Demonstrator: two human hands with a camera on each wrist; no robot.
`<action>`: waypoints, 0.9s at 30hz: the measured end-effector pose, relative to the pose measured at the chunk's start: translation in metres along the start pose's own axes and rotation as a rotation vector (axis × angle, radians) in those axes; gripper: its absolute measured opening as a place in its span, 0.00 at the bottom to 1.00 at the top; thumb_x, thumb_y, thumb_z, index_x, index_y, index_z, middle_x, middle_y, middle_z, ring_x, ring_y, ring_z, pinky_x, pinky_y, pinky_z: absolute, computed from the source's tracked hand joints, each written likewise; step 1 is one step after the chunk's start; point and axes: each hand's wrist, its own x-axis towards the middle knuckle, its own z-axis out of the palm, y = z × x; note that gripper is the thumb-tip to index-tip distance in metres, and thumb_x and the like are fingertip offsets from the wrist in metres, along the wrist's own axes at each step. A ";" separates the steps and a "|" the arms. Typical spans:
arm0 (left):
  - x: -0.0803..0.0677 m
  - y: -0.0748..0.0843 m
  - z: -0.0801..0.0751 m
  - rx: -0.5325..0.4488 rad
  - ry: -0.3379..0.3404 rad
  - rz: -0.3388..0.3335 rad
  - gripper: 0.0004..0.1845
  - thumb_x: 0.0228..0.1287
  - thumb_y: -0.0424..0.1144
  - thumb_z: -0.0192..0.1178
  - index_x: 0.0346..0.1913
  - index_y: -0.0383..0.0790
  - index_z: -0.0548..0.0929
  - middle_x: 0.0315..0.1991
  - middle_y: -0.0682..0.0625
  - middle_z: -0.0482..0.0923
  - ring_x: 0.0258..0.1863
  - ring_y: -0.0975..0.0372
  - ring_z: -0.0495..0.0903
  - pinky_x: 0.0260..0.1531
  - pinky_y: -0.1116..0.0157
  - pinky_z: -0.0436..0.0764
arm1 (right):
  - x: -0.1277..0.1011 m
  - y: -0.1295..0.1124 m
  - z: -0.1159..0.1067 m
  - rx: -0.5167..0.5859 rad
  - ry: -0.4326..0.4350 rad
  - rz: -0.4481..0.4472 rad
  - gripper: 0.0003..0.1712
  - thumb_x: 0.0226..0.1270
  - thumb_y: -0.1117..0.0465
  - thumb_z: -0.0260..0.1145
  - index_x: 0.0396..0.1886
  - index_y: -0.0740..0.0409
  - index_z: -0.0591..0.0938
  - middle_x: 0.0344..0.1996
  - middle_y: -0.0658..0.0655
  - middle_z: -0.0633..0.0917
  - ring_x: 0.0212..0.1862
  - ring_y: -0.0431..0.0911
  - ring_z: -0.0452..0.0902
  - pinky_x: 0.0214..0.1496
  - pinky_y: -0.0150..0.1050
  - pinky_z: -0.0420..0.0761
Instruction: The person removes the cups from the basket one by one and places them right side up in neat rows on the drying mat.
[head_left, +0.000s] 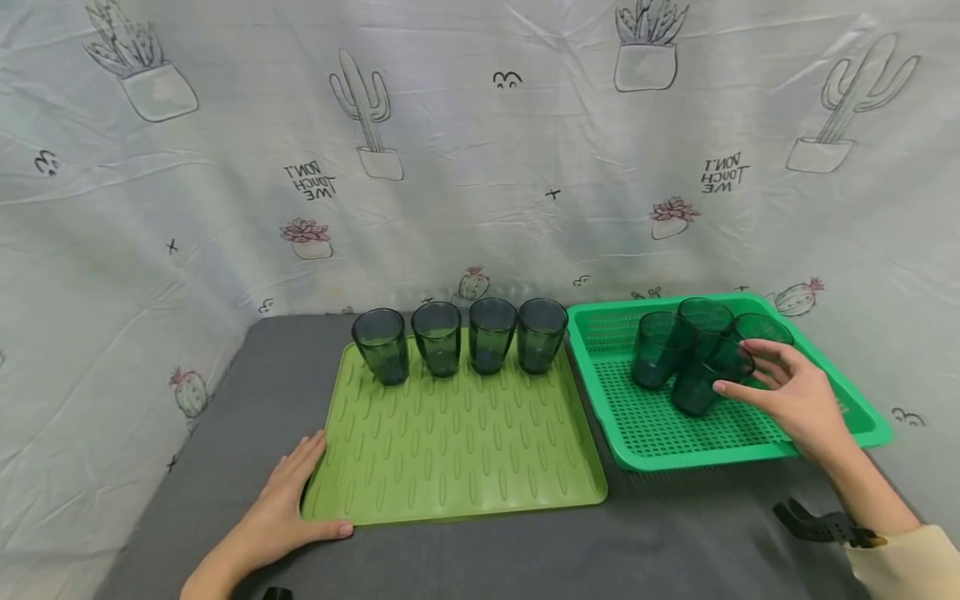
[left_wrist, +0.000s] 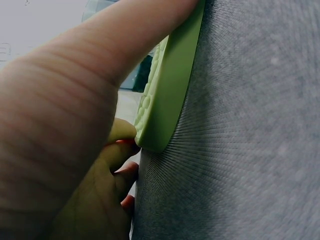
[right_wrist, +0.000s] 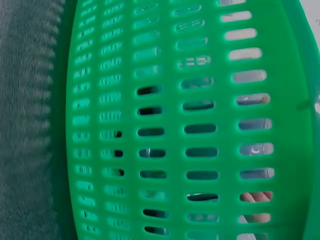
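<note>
In the head view my right hand (head_left: 798, 400) reaches over the green basket (head_left: 712, 464) and holds a dark green drinking glass (head_left: 696, 393) by its upper part, thumb on the near side, fingers on the far side. Three more glasses, one of them this dark glass (head_left: 654, 358), stand close behind and beside it. My left hand (head_left: 277, 504) rests against the front left corner of the light green tray (head_left: 457, 450), its thumb along the front edge and its fingers along the left side. Through the basket's slots the right wrist view shows only bits of fingers (right_wrist: 256, 196).
Several dark glasses, such as this leftmost glass (head_left: 382, 350), stand upright in a row along the tray's back edge. The basket sits right of the tray on a grey cloth-covered table (head_left: 525, 554). A white curtain (head_left: 465, 192) with cactus drawings hangs behind.
</note>
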 end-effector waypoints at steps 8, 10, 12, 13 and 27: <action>-0.002 0.000 -0.003 -0.028 -0.010 -0.015 0.66 0.45 0.62 0.75 0.78 0.34 0.48 0.77 0.34 0.42 0.74 0.38 0.37 0.67 0.37 0.36 | 0.008 -0.003 -0.001 0.022 -0.114 -0.020 0.48 0.64 0.54 0.72 0.77 0.61 0.58 0.65 0.57 0.70 0.70 0.50 0.63 0.48 0.18 0.72; -0.003 0.001 -0.003 -0.027 -0.009 -0.014 0.67 0.45 0.62 0.75 0.78 0.34 0.48 0.76 0.33 0.42 0.74 0.37 0.38 0.67 0.37 0.36 | 0.008 -0.003 -0.002 0.040 -0.126 -0.040 0.47 0.65 0.57 0.72 0.76 0.63 0.58 0.64 0.56 0.71 0.70 0.48 0.63 0.49 0.19 0.73; -0.002 0.002 -0.004 -0.023 -0.005 -0.009 0.67 0.44 0.62 0.75 0.78 0.33 0.48 0.76 0.33 0.43 0.73 0.37 0.38 0.67 0.36 0.36 | 0.008 -0.002 -0.002 0.043 -0.129 -0.051 0.47 0.64 0.57 0.72 0.76 0.64 0.58 0.64 0.55 0.72 0.70 0.47 0.63 0.49 0.19 0.72; -0.002 0.002 -0.004 -0.024 -0.006 -0.009 0.67 0.44 0.62 0.75 0.78 0.33 0.48 0.76 0.32 0.43 0.73 0.37 0.38 0.67 0.36 0.36 | 0.008 -0.002 -0.002 0.041 -0.127 -0.053 0.47 0.64 0.57 0.72 0.76 0.64 0.58 0.63 0.56 0.72 0.70 0.46 0.63 0.49 0.19 0.73; 0.001 0.000 -0.001 -0.028 -0.014 -0.010 0.67 0.45 0.61 0.76 0.78 0.34 0.47 0.76 0.31 0.43 0.73 0.35 0.39 0.65 0.35 0.37 | 0.006 -0.002 -0.001 -0.056 -0.080 -0.029 0.49 0.62 0.50 0.74 0.76 0.60 0.60 0.62 0.65 0.73 0.57 0.42 0.70 0.42 0.24 0.74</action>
